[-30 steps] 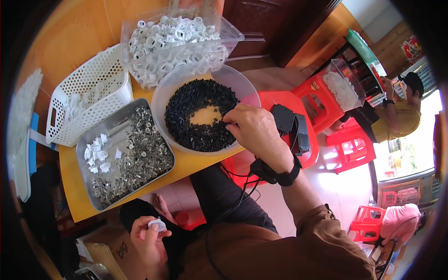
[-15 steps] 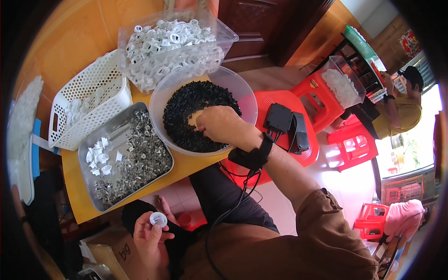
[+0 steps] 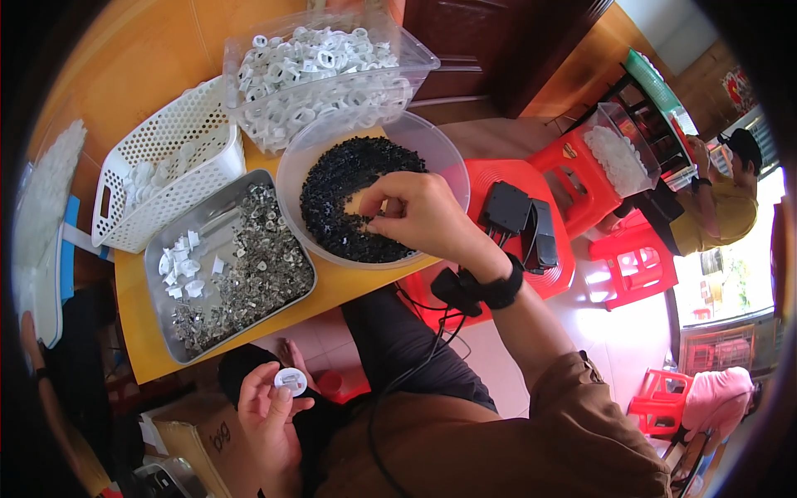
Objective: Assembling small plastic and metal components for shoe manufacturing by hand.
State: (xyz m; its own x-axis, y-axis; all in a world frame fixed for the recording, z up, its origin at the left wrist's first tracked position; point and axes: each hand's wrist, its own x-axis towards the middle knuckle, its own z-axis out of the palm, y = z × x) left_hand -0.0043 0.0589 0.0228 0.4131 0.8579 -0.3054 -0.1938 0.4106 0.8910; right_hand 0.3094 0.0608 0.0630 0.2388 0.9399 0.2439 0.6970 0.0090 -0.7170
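Between the thumb and fingers of my left hand (image 3: pixel 270 419) is a small round white plastic part (image 3: pixel 290 382), its flat face turned up. My right hand (image 3: pixel 423 217) reaches over a clear round tub (image 3: pixel 292 158) of tiny black parts (image 3: pixel 353 158). Its thumb and forefinger come together in a pinch above the tub's bare patch; whether a black part is between them is too small to tell. Left of the tub, a metal tray (image 3: pixel 300 292) holds many small silvery metal pieces (image 3: pixel 261 278) and a few white plastic pieces (image 3: pixel 178 266).
A yellow table (image 3: pixel 141 353) carries these, a clear bin of white rings (image 3: pixel 324 62) and a white perforated basket (image 3: pixel 124 228). Black boxes with cables (image 3: pixel 506 207) lie on a red stool (image 3: pixel 481 174) at right. A person (image 3: pixel 718 199) sits farther right. A carton (image 3: pixel 199 440) stands below.
My right hand has risen slightly and moved right, and its thumb and forefinger pinch now shows. My left hand still holds the white part. The whole view has shifted a little.
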